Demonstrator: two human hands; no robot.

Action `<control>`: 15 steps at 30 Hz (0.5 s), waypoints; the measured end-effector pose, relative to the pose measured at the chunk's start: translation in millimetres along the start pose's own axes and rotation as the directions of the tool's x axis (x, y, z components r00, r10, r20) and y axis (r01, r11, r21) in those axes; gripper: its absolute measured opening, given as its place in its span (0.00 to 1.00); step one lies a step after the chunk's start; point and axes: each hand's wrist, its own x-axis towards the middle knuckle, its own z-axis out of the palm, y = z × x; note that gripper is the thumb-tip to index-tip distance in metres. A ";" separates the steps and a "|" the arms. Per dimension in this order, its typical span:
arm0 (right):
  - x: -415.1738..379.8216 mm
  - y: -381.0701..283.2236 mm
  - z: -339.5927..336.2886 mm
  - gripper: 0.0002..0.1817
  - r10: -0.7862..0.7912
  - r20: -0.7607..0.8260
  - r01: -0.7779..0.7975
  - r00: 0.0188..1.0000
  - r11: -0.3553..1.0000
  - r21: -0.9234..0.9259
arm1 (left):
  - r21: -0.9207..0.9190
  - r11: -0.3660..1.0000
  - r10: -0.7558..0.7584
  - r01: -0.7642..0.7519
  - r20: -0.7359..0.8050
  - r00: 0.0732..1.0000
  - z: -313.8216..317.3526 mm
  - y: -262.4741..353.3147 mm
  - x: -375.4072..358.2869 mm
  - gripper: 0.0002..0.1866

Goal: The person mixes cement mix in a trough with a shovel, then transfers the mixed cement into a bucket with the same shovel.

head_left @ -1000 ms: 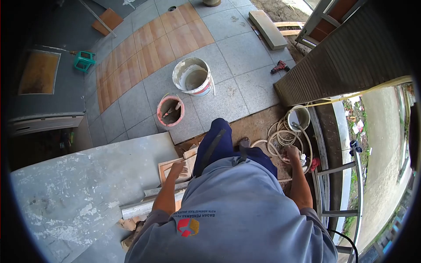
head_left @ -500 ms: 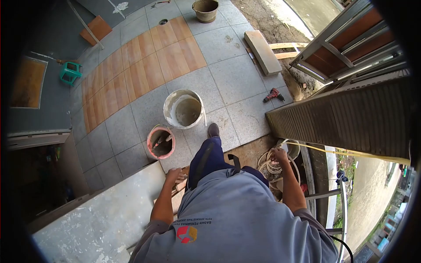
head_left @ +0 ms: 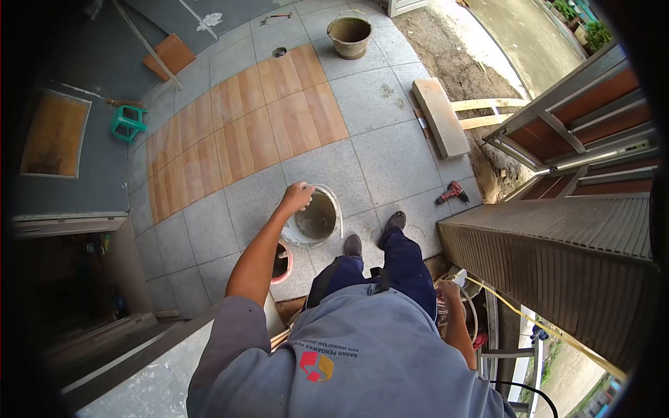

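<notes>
My left hand reaches forward to the far-left rim of a white bucket, its fingers curled over the edge. The bucket stands on the grey tiles and has grey residue inside. Nearer to me is a red-rimmed bucket, partly covered by my left arm, with a tool handle inside. My right hand is closed low at my right side, by a coiled hose and a pale container. Whatever its fingers hold is too small to make out.
Wood-look tiles lie among grey ones. Around them are a dark bucket, a long block, a red drill and a green stool. A ribbed column and metal-framed panels border the right.
My left hand has moved from beside my leg forward to the white bucket's rim. A second shoe now shows as I stand farther forward. My right hand stays low by the hose.
</notes>
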 end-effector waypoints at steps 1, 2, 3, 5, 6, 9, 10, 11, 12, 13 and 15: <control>-0.4 -17.4 -1.7 0.13 0.001 -0.003 -0.001 1.000 0.999 0.047 | -0.005 1.000 0.006 -0.006 0.028 1.000 8.1 7.0 3.7 0.19; 14.7 -27.4 -6.7 0.12 -0.036 0.015 0.036 0.999 0.999 -0.023 | -0.009 1.000 0.017 -0.017 0.057 0.998 15.8 15.1 8.1 0.19; 22.1 -40.4 -7.6 0.12 -0.025 0.019 0.026 1.000 1.000 -0.015 | -0.017 0.999 0.029 -0.028 0.085 0.996 20.3 18.2 12.8 0.19; 49.6 -82.8 -13.4 0.11 -0.039 0.033 0.039 0.999 0.999 -0.019 | -0.090 0.995 -0.032 0.040 0.084 0.996 33.5 10.5 17.6 0.20; 62.7 -98.7 -16.9 0.10 -0.038 0.044 0.039 0.998 0.999 -0.028 | -0.121 0.989 -0.072 0.084 0.099 0.993 45.5 -0.2 11.9 0.20; 113.8 -153.9 -32.1 0.11 -0.055 0.110 0.053 0.992 0.998 0.015 | -0.250 0.927 -0.259 0.280 0.116 0.959 69.1 -39.1 -9.5 0.21; 125.4 -180.4 -36.1 0.13 -0.079 0.101 0.082 0.992 0.996 -0.024 | -0.299 0.890 -0.318 0.343 0.129 0.939 77.5 -60.1 -17.5 0.21; 136.0 -212.4 -38.1 0.14 -0.108 0.094 0.114 0.990 0.992 -0.062 | -0.320 0.854 -0.389 0.410 0.129 0.912 86.9 -78.3 -27.7 0.22; 147.1 -243.6 -39.1 0.15 -0.160 0.098 0.167 0.982 0.983 -0.072 | -0.343 0.816 -0.452 0.466 0.124 0.883 93.5 -91.8 -35.5 0.22; 155.4 -272.8 -38.4 0.16 -0.211 0.103 0.220 0.972 0.972 -0.083 | -0.356 0.774 -0.503 0.524 0.158 0.850 98.3 -103.5 -44.1 0.23; 168.3 -330.3 -34.6 0.15 -0.279 0.122 0.290 0.952 0.953 -0.086 | -0.374 0.704 -0.572 0.604 0.204 0.794 105.8 -112.4 -56.8 0.23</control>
